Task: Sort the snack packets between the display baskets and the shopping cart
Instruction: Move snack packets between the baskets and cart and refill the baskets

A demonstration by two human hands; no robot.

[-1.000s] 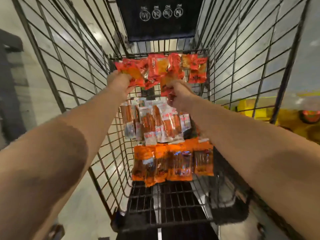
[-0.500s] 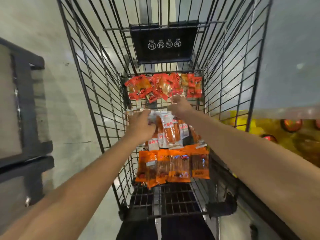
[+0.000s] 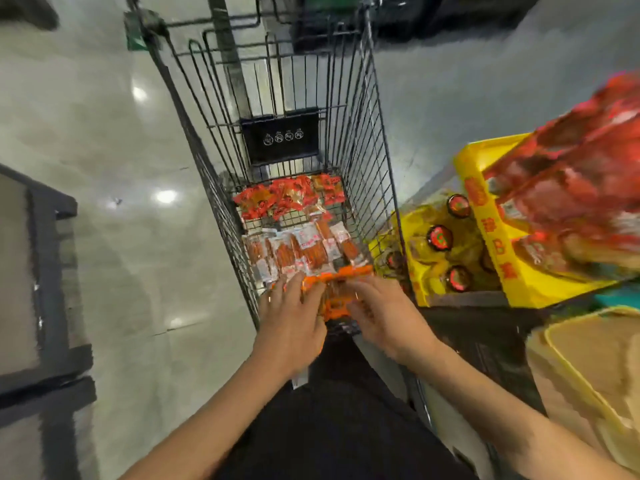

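Note:
A black wire shopping cart (image 3: 377, 140) stands in front of me. On its floor lie red packets (image 3: 284, 197) at the far end, clear white sausage packets (image 3: 304, 249) in the middle and orange packets (image 3: 337, 294) nearest me. My left hand (image 3: 292, 318) lies on the left part of the orange packets with its fingers spread flat. My right hand (image 3: 384, 311) lies on their right part, fingers extended toward the middle. Both hands cover much of that row.
To the right stands a yellow display box (image 3: 498, 258) of red snack packets (image 3: 575, 188), with dark-capped items (image 3: 440, 237) below it and a tan basket (image 3: 588, 368) nearer me. A dark rack (image 3: 45, 289) stands at the left. Glossy floor surrounds the cart.
Both hands came back from the red and white packets at the far end to the near orange row. The view pulled back and up, showing the whole cart.

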